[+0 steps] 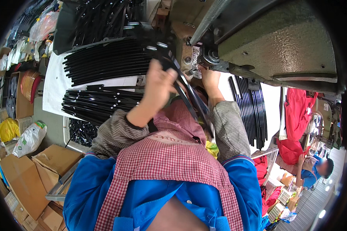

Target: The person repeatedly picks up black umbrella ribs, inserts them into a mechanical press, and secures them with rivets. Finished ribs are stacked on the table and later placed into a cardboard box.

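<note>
Blurred by motion, my left hand is at a linked assembly of black metal strips that slants down towards my apron; whether its fingers grip the strips cannot be told. My right hand reaches up beside a press machine, its fingertips at a small tray of shiny metal rivets or rings; what they pinch is hidden. Rows of black tubes lie on a white sheet to the left, with linked black strips below them. More black tubes lie at the right.
The machine's large metal body fills the upper right. A dark bin of black strips stands at the upper left, and a white basket of black parts sits below the sheet. Cardboard boxes are lower left. Another person works far right.
</note>
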Tool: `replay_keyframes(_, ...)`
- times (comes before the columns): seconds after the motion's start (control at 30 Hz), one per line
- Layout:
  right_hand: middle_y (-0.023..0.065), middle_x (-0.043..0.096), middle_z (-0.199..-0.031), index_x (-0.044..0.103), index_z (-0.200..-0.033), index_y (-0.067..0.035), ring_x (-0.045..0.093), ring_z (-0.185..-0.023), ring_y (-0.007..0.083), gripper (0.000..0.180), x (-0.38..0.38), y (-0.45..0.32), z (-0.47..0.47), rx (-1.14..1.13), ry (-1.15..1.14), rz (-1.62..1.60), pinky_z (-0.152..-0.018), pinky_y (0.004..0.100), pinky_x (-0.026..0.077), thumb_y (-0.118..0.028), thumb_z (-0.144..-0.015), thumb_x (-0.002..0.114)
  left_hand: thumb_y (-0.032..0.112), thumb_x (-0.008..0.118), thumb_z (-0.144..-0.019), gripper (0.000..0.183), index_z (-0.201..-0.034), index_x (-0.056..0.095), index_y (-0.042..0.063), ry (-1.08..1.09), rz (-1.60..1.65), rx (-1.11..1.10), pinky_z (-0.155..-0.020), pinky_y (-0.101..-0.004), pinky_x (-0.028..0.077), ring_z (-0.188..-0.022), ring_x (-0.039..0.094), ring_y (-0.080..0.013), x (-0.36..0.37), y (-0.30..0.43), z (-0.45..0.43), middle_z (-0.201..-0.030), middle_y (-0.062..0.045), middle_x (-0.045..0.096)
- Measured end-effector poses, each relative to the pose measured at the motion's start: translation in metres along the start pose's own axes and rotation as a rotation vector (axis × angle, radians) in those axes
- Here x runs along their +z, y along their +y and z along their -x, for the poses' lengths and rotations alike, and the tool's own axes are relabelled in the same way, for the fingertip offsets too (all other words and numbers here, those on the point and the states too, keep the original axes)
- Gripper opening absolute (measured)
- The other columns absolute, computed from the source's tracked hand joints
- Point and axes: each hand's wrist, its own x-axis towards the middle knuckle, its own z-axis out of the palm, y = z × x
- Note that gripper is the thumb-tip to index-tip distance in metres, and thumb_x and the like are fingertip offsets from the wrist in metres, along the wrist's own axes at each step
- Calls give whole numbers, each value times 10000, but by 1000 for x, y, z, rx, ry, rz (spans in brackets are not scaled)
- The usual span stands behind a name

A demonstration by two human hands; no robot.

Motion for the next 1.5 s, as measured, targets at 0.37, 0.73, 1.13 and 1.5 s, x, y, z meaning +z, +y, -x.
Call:
replay_keyframes(0.37,163,663,-957,657,-975,-61,626,-888,353,262,-7,14,-7,222,-344,-97,-766,427,491,-241,-785,631,49,427,-954,110,-1054,396,16,281,0,264,-553,-287,602,-658,679,-220,-36,12,-49,-928,-210,650)
replay_keyframes(0.73,36,632,-687,661,-828,28,548,-583,105,182,-121,-119,-10,538,-573,-894,-524,247,427,-145,-814,715,43,438,-937,131,-1057,393,16,326,-70,203,-530,-269,591,-658,675,-206,-46,6,-51,-925,-195,654)
replay_keyframes(1.13,153,640,-827,671,-992,13,636,-707,285,243,-145,-111,17,-407,-74,-144,-642,329,499,-88,-774,708,-25,639,-772,379,-1016,351,15,317,-177,40,-475,-274,551,-578,627,-172,-42,6,-46,-816,-115,595)
replay_keyframes(1.5,185,655,-971,635,-971,-4,619,-861,333,218,-38,-9,-7,-171,-319,-80,-738,394,485,-150,-851,526,-20,629,-792,391,-1028,321,17,310,-165,-6,-492,-288,559,-590,649,-198,-44,4,-47,-837,-132,604)
